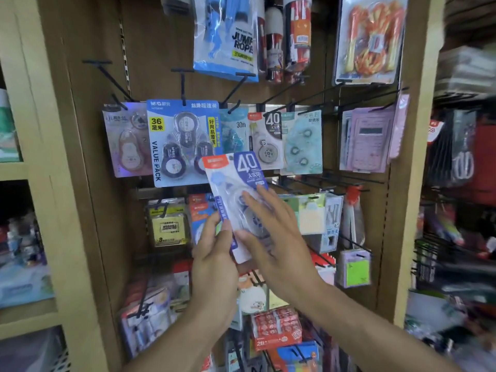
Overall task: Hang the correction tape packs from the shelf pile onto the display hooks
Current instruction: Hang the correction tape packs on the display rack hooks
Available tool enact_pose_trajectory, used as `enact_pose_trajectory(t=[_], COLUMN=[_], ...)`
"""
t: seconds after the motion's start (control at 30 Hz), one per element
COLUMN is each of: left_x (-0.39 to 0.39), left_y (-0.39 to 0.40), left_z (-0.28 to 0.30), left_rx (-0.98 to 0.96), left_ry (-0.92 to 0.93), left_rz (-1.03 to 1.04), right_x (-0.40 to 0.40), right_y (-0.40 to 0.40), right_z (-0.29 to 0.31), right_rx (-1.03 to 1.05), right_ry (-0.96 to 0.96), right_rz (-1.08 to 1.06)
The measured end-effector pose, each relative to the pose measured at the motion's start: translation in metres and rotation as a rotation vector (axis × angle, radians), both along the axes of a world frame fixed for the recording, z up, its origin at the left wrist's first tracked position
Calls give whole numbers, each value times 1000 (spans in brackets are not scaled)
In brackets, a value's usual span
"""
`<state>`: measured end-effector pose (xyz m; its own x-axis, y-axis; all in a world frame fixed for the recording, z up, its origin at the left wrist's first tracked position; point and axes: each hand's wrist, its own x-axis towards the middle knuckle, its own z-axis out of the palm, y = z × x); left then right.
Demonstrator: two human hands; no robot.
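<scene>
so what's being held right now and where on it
A correction tape pack, at its lower end: the left hand pinches the lower left edge, while the right hand lies with straight fingers across its front.

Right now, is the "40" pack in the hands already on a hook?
No, the "40" pack is held in front of the display by both hands, off any hook.

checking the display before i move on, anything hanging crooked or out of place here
One thing: the big blue value pack hangs slightly tilted and overlaps the pack to its left and the 30m pack on its right. The 40 pack held in the left hand and right hand is tilted, not yet hung.
</scene>
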<state>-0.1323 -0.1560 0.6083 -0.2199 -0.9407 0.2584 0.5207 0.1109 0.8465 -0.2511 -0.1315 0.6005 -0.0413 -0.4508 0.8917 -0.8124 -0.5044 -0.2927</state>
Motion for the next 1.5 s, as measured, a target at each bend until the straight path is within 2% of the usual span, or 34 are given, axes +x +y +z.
enact_pose_trajectory(t=[0.1,0.17,0.23,0.3,0.37,0.5,0.63,1.07,1.27,1.5], left_x=[-3,-2,3,9,14,24,34,29,34,31], left_y=[-4,-8,-22,-42,-63,-89,-101,-113,-112,-112], left_z=[2,9,17,25,36,48,46,45,47,58], left_rx=[-81,-277,-550,-838,-1045,-1104,-1172,-1225,-1214,-1207], left_ry=[-18,-151,-399,-786,-1071,-1280,-1323,-1254,-1244,-1303], left_rz=[-40,10,139,367,535,540,644,778,779,766], right_x=[-20,-33,-46,-59,-71,-86,-88,-87,-103,-128], right_y=[1,-5,-18,-34,-49,-73,-83,-81,-111,-164], right_z=[11,23,40,61,84,110,101,102,105,159], right_rx=[-22,-81,-129,-179,-214,-118,-125,-131,-2,360], right_ry=[113,133,79,33,-10,-94,-25,-135,-116,98], right_rz=[-8,-60,-140,-237,-325,-446,-541,-575,-502,-586])
